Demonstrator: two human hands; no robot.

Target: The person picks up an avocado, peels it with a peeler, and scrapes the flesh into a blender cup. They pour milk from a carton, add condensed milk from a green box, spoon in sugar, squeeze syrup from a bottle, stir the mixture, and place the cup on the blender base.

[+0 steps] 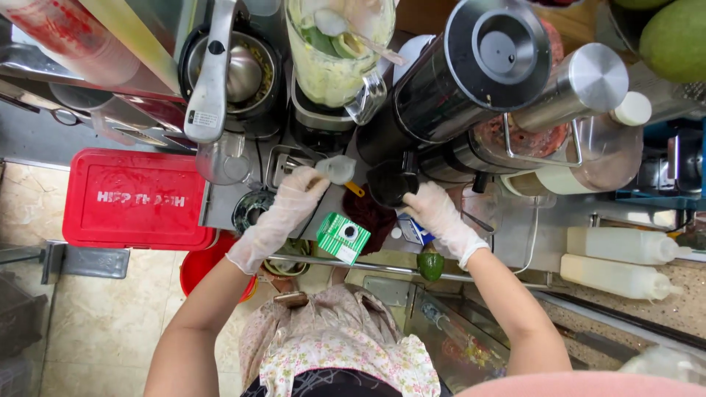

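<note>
Viewpoint: looking straight down from the head at a crowded drinks counter; all places below are given from the green carton.
Green carton point(343, 237): a small green and white carton lying tilted on the counter edge, between the two gloved hands and closest to the body.
Avocado piece point(431, 265): dark green, just right of the carton, below the right wrist.
Left hand point(294, 200): gloved, up and left of the carton, fingers pinched closed around a small clear plastic cup point(337, 168) held above the counter.
Right hand point(434, 208): gloved, up and right of the carton, fingers curled on the rim of a black cup point(390, 184).
Blender jug point(338, 51): farther up from the carton, holding pale green mix with a spoon in it.
Squeeze bottles point(625, 257): two pale ones lying far right.
Red crate lid point(136, 198): far left.
</note>
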